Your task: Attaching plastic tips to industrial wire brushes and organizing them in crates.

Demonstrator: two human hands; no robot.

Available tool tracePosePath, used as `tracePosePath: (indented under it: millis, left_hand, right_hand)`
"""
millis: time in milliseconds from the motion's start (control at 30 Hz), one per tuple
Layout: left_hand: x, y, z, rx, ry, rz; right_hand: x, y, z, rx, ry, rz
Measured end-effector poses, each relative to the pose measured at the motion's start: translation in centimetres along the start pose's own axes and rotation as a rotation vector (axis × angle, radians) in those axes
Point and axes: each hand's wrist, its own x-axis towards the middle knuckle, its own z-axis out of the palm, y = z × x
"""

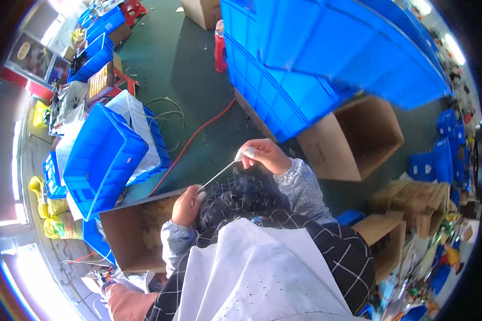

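Note:
A thin, straight, pale rod [216,176] stretches slantwise between my two hands; its exact kind cannot be made out. My left hand [186,206] is closed in a pinch at its lower left end. At the upper right end, my right hand [263,155] is closed on it with thumb and fingers. White coverings wrap some fingertips of both hands. Beneath the rod lies dark checked cloth [230,198], with a white cloth [257,267] nearer to me. Patterned pale sleeves cover both forearms.
An open cardboard box [128,232] stands left of my left hand, with a tilted blue bin [104,160] beyond it. Large blue bins [294,101] rise ahead, beside another open carton [326,144]. A red cable [198,131] crosses the green floor. A person's leg [126,302] shows at lower left.

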Motion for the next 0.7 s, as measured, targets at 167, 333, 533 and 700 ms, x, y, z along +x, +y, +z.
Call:
tracePosePath:
  millis: [167,333,533,700]
  left_hand:
    - [6.2,-3.2,-5.8,-0.358,0.204,-0.025]
    - [18.9,-6.9,-12.6,-0.236,0.291,0.056]
    - [33.4,-5.9,-19.4,-0.071,0.374,0.455]
    - [41.7,-9.5,-23.0,-0.109,0.147,0.379]
  right_hand:
    - [9.4,0.5,-4.8,0.142,0.489,-0.096]
    - [18.6,2.7,-9.0,0.373,0.799,-0.09]
    - [28.7,0.1,-8.8,0.541,0.745,-0.304]
    - [35.7,-1.2,-9.8,0.594,0.694,-0.298]
